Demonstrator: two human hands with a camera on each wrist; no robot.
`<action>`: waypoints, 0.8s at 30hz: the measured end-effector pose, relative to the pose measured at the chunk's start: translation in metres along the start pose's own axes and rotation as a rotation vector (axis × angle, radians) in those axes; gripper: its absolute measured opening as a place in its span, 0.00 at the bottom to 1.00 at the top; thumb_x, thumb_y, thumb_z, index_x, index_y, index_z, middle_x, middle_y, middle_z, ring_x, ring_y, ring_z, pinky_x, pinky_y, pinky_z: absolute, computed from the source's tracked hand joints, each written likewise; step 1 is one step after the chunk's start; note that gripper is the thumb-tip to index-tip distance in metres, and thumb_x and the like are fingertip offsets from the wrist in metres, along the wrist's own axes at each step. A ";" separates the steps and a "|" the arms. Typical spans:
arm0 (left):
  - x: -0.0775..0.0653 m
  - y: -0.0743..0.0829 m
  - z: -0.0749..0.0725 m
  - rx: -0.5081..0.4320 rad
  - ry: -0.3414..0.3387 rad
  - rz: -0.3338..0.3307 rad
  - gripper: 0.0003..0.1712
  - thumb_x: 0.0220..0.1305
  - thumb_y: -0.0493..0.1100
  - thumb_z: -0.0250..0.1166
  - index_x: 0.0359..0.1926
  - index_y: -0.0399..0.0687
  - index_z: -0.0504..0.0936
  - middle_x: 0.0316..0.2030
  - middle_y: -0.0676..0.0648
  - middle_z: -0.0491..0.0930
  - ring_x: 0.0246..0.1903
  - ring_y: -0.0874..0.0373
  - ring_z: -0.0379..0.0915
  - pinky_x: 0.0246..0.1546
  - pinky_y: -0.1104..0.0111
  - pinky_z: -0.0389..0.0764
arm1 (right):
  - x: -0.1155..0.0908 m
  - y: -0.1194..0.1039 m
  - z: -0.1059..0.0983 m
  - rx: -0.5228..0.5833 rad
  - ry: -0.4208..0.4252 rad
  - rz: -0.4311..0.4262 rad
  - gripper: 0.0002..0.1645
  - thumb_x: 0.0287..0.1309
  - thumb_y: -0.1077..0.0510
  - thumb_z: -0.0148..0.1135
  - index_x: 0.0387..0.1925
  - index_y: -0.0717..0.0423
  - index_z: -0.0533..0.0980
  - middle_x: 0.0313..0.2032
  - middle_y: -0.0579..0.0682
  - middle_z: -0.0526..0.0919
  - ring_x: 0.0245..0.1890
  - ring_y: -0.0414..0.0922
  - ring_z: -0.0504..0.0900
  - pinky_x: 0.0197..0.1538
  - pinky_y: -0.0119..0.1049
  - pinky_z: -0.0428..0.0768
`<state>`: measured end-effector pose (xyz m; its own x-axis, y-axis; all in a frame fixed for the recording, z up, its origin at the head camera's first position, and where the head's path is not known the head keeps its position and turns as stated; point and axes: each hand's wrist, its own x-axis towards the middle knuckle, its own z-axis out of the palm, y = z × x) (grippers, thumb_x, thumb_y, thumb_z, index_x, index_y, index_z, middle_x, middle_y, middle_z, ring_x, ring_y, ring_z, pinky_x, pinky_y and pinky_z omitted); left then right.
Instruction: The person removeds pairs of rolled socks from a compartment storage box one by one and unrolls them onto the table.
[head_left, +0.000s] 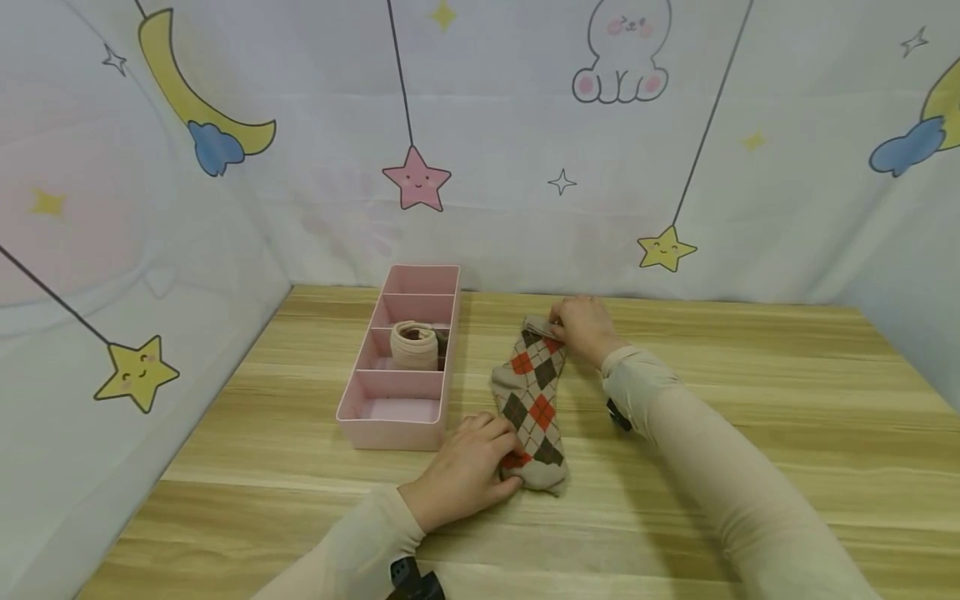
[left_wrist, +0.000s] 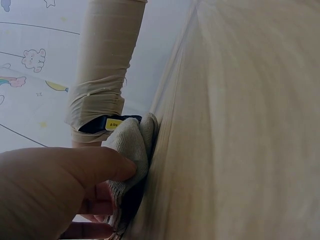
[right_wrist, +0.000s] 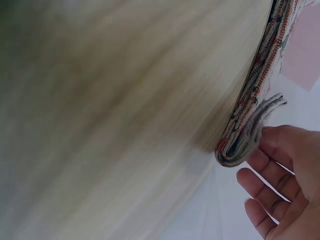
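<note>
A pair of beige argyle socks (head_left: pixel 534 400), with red and dark diamonds, lies flat and stacked on the table, toes toward me. The left hand (head_left: pixel 468 467) pinches the toe end, its thumb against the beige toe (left_wrist: pixel 131 145) in the left wrist view. At the far end the right hand (head_left: pixel 587 327) holds the cuff (head_left: pixel 536 323), which is folded back over the leg. Seen from the right wrist, the folded cuff (right_wrist: pixel 250 135) makes a rounded edge against the thumb and forefinger, while the other fingers (right_wrist: pixel 260 185) are loosely bent.
Left of the socks stands a pink divided box (head_left: pixel 397 435) with several compartments. A rolled beige sock bundle (head_left: pixel 414 346) sits in one of them, with something dark beside it. A printed curtain (head_left: pixel 510 233) hangs behind the wooden table (head_left: pixel 750 375).
</note>
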<state>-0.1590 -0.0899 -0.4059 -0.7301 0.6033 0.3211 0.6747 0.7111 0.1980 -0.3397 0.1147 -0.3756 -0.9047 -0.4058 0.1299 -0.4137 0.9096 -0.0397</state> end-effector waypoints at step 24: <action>0.000 0.000 0.000 0.006 -0.003 -0.004 0.13 0.51 0.52 0.71 0.36 0.55 0.82 0.37 0.57 0.77 0.41 0.61 0.70 0.46 0.66 0.72 | 0.003 0.005 0.002 -0.020 -0.033 -0.010 0.15 0.64 0.53 0.59 0.47 0.55 0.82 0.44 0.55 0.85 0.48 0.55 0.79 0.57 0.52 0.73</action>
<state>-0.1589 -0.0895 -0.4053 -0.7331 0.6015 0.3175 0.6710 0.7158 0.1933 -0.3449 0.1173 -0.3774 -0.9034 -0.4175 0.0979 -0.4212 0.9068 -0.0189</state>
